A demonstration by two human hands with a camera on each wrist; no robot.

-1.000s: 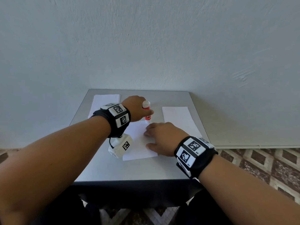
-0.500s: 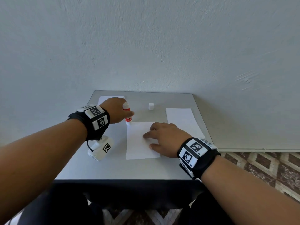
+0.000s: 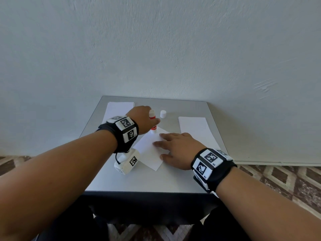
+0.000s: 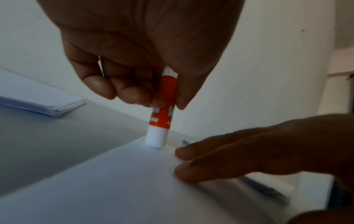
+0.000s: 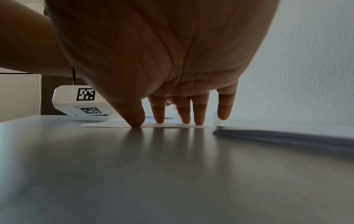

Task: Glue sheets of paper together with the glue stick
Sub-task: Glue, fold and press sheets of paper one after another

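Observation:
My left hand (image 3: 142,119) grips a red and white glue stick (image 3: 153,120), held upright with its lower end on the far corner of a white sheet (image 3: 149,152) lying in the middle of the table. In the left wrist view the glue stick (image 4: 161,112) is pinched between thumb and fingers, its tip touching the sheet (image 4: 114,181). My right hand (image 3: 175,148) lies flat on the sheet's right side, fingers straight. In the right wrist view its fingertips (image 5: 159,119) press down on the paper (image 5: 114,124).
The glue stick's white cap (image 3: 163,114) stands behind the sheet. One stack of paper (image 3: 119,108) lies at the back left and another stack (image 3: 196,129) at the right. The grey table (image 3: 139,181) stands against a white wall; patterned floor lies beyond its edges.
The sheet has turned and now lies skewed under my right hand. My left hand has brought the glue stick from the sheet's left corner back toward the middle, near the cap.

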